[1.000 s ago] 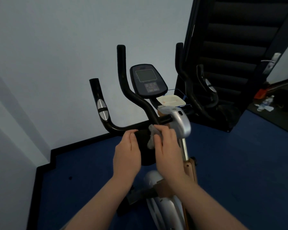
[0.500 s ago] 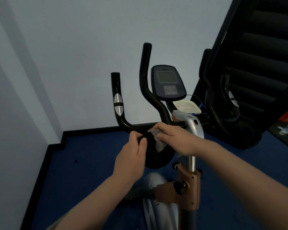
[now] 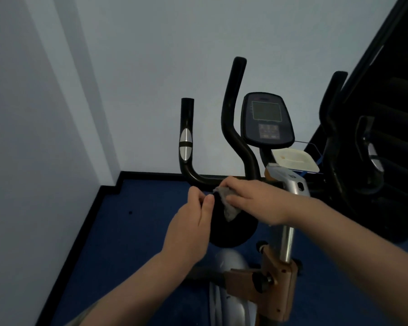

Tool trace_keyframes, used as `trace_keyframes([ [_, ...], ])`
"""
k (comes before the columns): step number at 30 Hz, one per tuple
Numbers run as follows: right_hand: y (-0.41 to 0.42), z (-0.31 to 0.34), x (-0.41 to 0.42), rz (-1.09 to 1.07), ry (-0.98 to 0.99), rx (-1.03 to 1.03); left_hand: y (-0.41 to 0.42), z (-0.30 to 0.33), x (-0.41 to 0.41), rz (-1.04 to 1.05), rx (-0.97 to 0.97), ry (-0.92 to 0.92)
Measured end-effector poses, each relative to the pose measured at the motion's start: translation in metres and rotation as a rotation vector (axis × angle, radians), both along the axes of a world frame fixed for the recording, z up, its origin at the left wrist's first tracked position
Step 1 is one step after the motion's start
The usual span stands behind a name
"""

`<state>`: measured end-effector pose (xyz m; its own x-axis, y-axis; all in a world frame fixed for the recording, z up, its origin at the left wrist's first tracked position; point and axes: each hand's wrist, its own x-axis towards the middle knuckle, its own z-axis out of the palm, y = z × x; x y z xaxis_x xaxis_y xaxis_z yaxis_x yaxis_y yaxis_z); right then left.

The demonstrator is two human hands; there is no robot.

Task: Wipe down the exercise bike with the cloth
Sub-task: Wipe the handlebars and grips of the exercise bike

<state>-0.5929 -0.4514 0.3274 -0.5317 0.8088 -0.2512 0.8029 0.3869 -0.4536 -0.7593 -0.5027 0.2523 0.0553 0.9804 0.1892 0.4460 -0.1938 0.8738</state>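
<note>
The exercise bike (image 3: pixel 239 147) stands before me with black handlebars, a console (image 3: pixel 266 118) and a silver post (image 3: pixel 285 241). A grey cloth (image 3: pixel 227 203) lies crumpled against a round black pad (image 3: pixel 233 234) just below the handlebar's crossbar. My right hand (image 3: pixel 257 198) holds the cloth against the pad, fingers curled over it. My left hand (image 3: pixel 189 222) pinches the pad's left edge between thumb and fingers.
A pale wall corner is close on the left. Blue carpet (image 3: pixel 132 243) with a black skirting edge covers the floor. A dark staircase (image 3: pixel 391 114) rises at the right. A white flat object (image 3: pixel 292 158) rests on the bike behind the console.
The view has swung left and drawn closer, so the bike sits further right. My right hand has slid the cloth from beside the silver post leftward onto the black pad, and my left hand has curled onto the pad's edge.
</note>
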Motion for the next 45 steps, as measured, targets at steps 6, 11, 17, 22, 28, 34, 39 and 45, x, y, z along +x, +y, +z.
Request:
trace_keyframes([
  [6,0.022,0.003,-0.032,0.084,-0.123,0.052,0.000,-0.007,0.006,0.104,0.038,-0.055],
  [11,0.012,-0.003,-0.023,-0.066,0.141,-0.007,-0.002,-0.007,0.006,0.084,0.041,-0.096],
  [17,-0.012,-0.014,-0.025,-0.292,-0.194,0.275,0.001,-0.010,0.003,0.035,0.022,-0.132],
  [22,-0.009,-0.012,-0.040,-0.445,-0.067,0.286,0.007,-0.007,-0.005,-0.089,0.036,-0.067],
  [28,-0.073,-0.061,-0.044,-0.874,0.609,0.509,0.015,-0.007,-0.015,-0.298,-0.030,-0.180],
  [34,-0.094,-0.089,-0.088,-1.224,1.125,0.496,0.027,-0.012,-0.021,-0.505,-0.136,-0.360],
  [39,-0.072,-0.073,-0.104,-1.568,1.381,0.639,0.033,-0.015,-0.026,-0.590,-0.144,-0.341],
  [45,-0.070,-0.093,-0.157,-1.775,1.454,0.646,0.039,-0.019,-0.029,-0.643,-0.127,-0.277],
])
